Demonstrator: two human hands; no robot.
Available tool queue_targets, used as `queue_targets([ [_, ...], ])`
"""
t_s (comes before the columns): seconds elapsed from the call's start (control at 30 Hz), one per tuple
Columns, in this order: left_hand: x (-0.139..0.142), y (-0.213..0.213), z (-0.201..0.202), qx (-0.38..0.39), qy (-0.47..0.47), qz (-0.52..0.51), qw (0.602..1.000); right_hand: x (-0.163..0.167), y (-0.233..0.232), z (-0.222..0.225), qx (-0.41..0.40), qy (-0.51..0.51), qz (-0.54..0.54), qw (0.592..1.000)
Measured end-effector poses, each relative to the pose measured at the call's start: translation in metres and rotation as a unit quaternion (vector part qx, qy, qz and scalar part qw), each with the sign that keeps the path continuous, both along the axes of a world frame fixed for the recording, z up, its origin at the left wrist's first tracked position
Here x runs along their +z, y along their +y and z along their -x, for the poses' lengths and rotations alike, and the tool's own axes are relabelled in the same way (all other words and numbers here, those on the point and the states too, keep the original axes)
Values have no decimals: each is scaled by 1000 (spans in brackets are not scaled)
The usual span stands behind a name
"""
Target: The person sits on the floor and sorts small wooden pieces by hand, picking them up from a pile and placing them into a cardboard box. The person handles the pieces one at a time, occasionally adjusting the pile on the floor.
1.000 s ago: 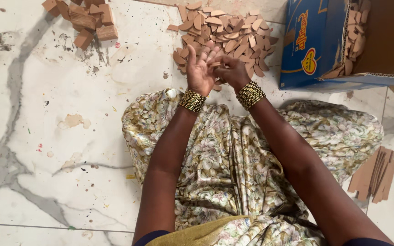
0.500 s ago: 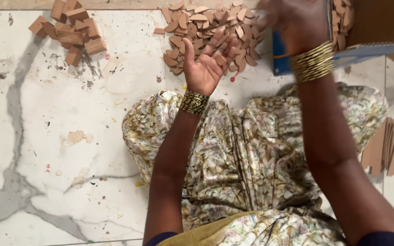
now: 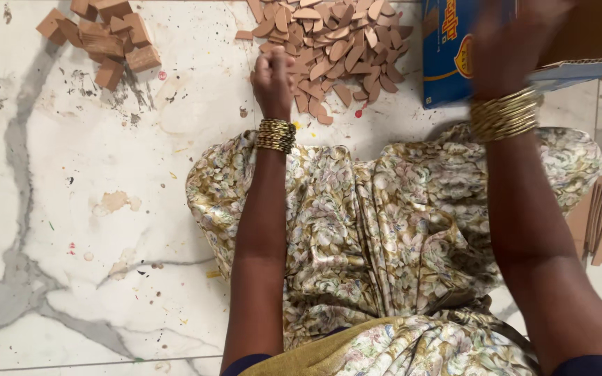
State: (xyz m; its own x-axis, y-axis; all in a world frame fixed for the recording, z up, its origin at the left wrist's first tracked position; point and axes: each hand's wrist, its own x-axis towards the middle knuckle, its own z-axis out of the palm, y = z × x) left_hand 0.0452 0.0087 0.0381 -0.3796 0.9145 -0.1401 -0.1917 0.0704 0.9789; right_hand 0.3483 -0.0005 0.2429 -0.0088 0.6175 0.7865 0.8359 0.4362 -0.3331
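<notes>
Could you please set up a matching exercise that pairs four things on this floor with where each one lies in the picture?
Things:
1. small cardboard boxes
2. flat cardboard pieces
3. blue carton
4. cardboard strips

Places:
A. at the right edge, beside the patterned cloth
B. top left corner, on the marble floor
C. top right, behind the raised right hand
D. top middle, just beyond the closed left hand

Pairs: 1-B, 2-D, 3-C, 4-A
</notes>
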Motion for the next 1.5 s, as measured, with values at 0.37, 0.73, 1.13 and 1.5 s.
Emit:
queue_targets([
  [0.37,-47,-20,-21,-215,571,112,784,-165,-14,70,258,-56,286,921],
  [0.73,-37,-30,-35,-208,511,156,820,-200,-13,84,255,-65,289,920],
  [1.13,-22,-33,-58,-110,89,-171,975,-204,-11,93,312,600,595,434],
  [1.5,4,-25,-24,-66,243,-150,956,-197,3,65,293,660,561,404],
])
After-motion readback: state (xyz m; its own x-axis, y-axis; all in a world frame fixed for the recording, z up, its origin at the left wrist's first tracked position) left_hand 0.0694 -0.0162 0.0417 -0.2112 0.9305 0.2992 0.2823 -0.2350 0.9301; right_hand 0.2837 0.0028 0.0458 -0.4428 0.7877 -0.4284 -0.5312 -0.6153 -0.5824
